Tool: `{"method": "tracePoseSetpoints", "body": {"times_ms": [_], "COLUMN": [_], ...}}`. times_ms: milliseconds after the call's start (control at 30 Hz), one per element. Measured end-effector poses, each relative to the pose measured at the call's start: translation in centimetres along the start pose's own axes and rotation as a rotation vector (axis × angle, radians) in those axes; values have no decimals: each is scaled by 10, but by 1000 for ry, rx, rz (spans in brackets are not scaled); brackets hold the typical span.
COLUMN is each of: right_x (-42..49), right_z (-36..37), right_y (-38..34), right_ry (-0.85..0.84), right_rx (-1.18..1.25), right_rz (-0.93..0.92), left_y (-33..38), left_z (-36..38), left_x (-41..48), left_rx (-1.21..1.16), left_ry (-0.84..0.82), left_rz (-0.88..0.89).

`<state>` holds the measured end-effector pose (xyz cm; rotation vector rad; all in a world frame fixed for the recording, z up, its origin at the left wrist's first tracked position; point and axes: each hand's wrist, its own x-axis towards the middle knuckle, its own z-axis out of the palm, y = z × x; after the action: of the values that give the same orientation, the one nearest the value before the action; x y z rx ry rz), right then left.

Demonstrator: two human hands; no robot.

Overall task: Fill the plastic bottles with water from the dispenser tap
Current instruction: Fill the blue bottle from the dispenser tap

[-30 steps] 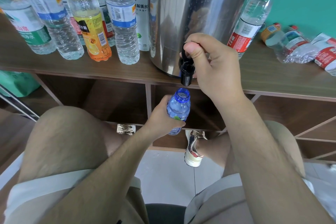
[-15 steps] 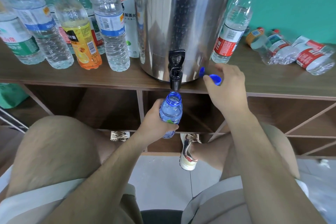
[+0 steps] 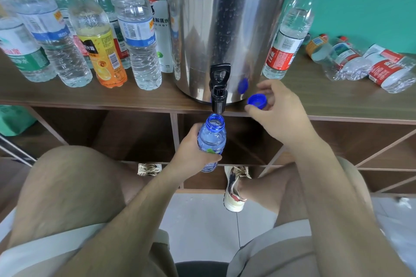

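Note:
My left hand (image 3: 193,153) grips a small blue plastic bottle (image 3: 211,139), uncapped and upright, with its mouth just under the black tap (image 3: 218,87) of the steel dispenser (image 3: 225,18). No water stream shows from the tap. My right hand (image 3: 276,114) is at the shelf edge to the right of the tap, its fingertips round the blue cap (image 3: 256,101) that lies there open side up.
Several capped bottles stand on the wooden shelf (image 3: 67,96) left of the dispenser, among them an orange-labelled one (image 3: 99,40). A red-capped bottle (image 3: 290,33) stands on the right, and crushed bottles (image 3: 360,65) lie beyond it. Open compartments sit under the shelf.
My right hand left the tap handle and moved right and down to the blue cap on the shelf. The left hand keeps the bottle under the tap.

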<state>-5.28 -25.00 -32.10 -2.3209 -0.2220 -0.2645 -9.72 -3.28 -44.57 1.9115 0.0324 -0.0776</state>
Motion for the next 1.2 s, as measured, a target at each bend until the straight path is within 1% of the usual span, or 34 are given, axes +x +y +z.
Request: {"method": "tracePoseSetpoints", "body": {"times_ms": [100, 200, 300, 433, 533, 700, 833, 867, 933, 1000, 1133, 1167, 1200], "right_x": [-7, -11, -13, -15, -13, -11, -12, -11, -10, -11, -19, -19, -18], "right_z": [6, 16, 18, 19, 16, 7, 1, 0, 1, 9, 27, 29, 31], "right_y": [-7, -12, -12, -14, -14, -11, -7, -6, -6, -3, -12, -13, -15], "right_ry": [-238, -378, -422, -426, -477, -519, -600, -605, -548, -457, -246, -207, -185], "right_rx": [173, 227, 238, 216, 186, 179, 264, 242, 45, -143, -197, -222, -254], "right_rz": [-21, 10, -26, -98, -127, -59, 16, 24, -5, -56, -216, -231, -190], "left_y": [0, -2, -3, -4, 1, 12, 17, 18, 22, 27, 34, 36, 37], "left_z": [1, 2, 3, 1, -1, 0, -3, -3, -4, -6, -13, -14, -14], "left_x": [-1, -2, -2, -3, -8, -15, -17, -18, -20, -21, -21, -21, -22], "left_rx": [0, 4, 27, 62, 100, 139, 175, 190, 228, 221, 149, 147, 156], "left_ry": [6, -1, -24, -46, -83, -102, -135, -143, -150, -155, -207, -220, -225], "left_rz": [-3, -5, 5, 29, 25, 29, 31, 30, 34, 31, 31, 34, 39]}}
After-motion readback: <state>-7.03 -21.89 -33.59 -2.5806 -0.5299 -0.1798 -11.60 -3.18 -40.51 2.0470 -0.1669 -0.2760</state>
